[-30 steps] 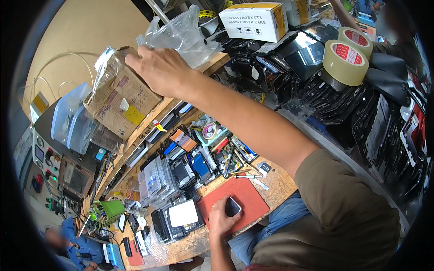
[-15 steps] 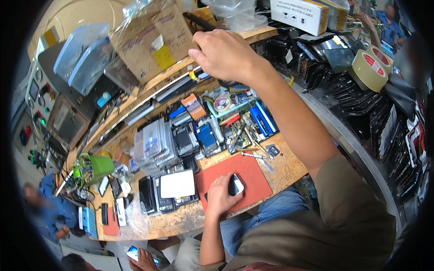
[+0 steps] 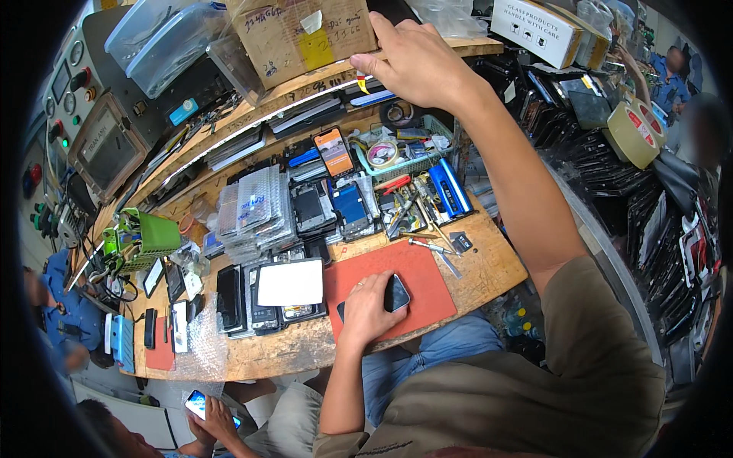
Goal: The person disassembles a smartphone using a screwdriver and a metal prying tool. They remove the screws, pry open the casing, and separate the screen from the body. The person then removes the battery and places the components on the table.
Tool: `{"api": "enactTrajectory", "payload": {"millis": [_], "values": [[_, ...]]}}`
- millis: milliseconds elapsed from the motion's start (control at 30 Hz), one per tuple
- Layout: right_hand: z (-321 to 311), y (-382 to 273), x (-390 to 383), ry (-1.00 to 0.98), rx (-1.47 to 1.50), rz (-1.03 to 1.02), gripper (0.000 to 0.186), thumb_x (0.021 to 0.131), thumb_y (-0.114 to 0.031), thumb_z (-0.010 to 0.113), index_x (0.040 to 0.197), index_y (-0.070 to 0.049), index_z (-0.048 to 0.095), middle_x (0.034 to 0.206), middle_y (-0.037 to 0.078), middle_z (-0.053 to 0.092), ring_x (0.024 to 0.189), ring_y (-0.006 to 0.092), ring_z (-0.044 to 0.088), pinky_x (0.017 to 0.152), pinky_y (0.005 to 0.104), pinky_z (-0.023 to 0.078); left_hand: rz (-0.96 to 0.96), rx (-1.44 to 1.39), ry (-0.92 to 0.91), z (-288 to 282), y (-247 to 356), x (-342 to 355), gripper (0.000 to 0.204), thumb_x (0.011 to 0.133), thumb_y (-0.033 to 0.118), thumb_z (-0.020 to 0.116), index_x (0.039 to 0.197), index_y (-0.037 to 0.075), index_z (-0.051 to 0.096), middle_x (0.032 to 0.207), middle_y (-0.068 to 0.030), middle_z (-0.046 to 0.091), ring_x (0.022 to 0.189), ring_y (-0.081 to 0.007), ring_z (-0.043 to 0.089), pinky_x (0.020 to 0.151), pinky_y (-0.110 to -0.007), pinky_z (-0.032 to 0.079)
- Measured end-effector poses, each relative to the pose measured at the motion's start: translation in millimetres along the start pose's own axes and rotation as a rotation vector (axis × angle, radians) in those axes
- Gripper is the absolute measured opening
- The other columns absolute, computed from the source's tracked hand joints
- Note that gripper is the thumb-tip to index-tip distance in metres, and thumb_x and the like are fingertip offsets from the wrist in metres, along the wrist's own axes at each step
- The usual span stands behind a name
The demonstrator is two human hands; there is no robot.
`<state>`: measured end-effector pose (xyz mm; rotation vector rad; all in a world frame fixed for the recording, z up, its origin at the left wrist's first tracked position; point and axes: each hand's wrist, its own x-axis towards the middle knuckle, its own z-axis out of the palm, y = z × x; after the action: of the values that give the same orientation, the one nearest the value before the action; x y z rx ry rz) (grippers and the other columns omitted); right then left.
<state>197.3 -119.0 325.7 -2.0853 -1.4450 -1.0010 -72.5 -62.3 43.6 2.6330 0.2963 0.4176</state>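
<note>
My left hand [image 3: 367,309] curls around a dark smartphone [image 3: 396,293] that lies on a red mat [image 3: 427,284] at the front of the wooden bench. Far above it, my right hand [image 3: 420,61] is raised at the shelf edge, thumb and fingers apart, with nothing visible in it. Beside those fingers stands a cardboard box [image 3: 336,34] with a yellow patch. Just under the thumb, a small red and yellow piece [image 3: 362,81] shows at the shelf's front edge. Whether the fingers touch the box or shelf, I cannot tell.
Stacked clear plastic trays [image 3: 256,200], a lit phone [image 3: 333,151], a teal basket [image 3: 416,164] and several tools fill the bench's back. A white pad [image 3: 291,282] tops phone parts left of the mat. Another person's hands [image 3: 217,424] hold a phone at lower left.
My right hand's fingers have gone from curled to more stretched out, with the thumb apart. My left hand stays on the smartphone. The whole view has shifted a little.
</note>
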Motion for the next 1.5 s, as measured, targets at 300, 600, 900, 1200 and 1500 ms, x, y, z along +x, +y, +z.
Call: {"api": "enactTrajectory", "payload": {"millis": [300,600,900,1200,1500], "values": [[-3,6,-30,0.368,0.056,-0.213,0.040,0.092,-0.013,0.075,0.129,-0.003,0.064,0.095,0.013,0.072,0.103,0.0342,0.067,0.099,0.0460,0.048,-0.031,0.058,0.013,-2,-11,1,0.076,0.074,0.037,0.088,0.137,0.003,0.063,0.124,-0.0181,0.066,0.119,-0.0386,0.061,0.104,-0.048,0.049],[-24,8,-76,1.007,0.178,-0.230,0.022,0.080,0.014,0.071,0.096,-0.001,0.074,0.090,0.010,0.072,0.082,0.0269,0.067,0.074,0.0350,0.055,-0.097,0.085,0.151,-15,4,-3,0.056,0.086,0.031,0.084,0.131,0.001,0.068,0.117,-0.0152,0.066,0.113,-0.0356,0.062,0.100,-0.048,0.048],[-22,-75,-260,0.233,1.321,0.434,0.017,0.095,0.013,0.062,0.109,0.004,0.064,0.100,0.010,0.067,0.085,0.0160,0.070,0.074,0.0293,0.059,0.144,-0.328,0.509,-62,53,5,0.014,0.098,0.000,0.068,0.111,-0.001,0.074,0.093,-0.0103,0.070,0.082,-0.0192,0.066,0.076,-0.030,0.053],[15,-72,-324,0.353,1.557,0.847,0.014,0.103,0.003,0.059,0.117,0.004,0.059,0.106,0.009,0.065,0.091,0.0135,0.072,0.080,0.0282,0.061,0.090,-0.421,0.249,-12,58,4,0.006,0.095,0.000,0.072,0.098,0.000,0.067,0.087,-0.0107,0.062,0.075,-0.0243,0.061,0.065,-0.036,0.049],[50,-73,-323,0.062,1.720,0.814,0.025,0.110,-0.017,0.060,0.122,0.005,0.062,0.098,0.014,0.072,0.082,0.0187,0.074,0.075,0.0319,0.061,0.277,-0.022,0.336,-9,84,28,0.019,0.087,-0.008,0.069,0.103,0.001,0.063,0.089,-0.0144,0.062,0.079,-0.0345,0.062,0.069,-0.043,0.051]]}}
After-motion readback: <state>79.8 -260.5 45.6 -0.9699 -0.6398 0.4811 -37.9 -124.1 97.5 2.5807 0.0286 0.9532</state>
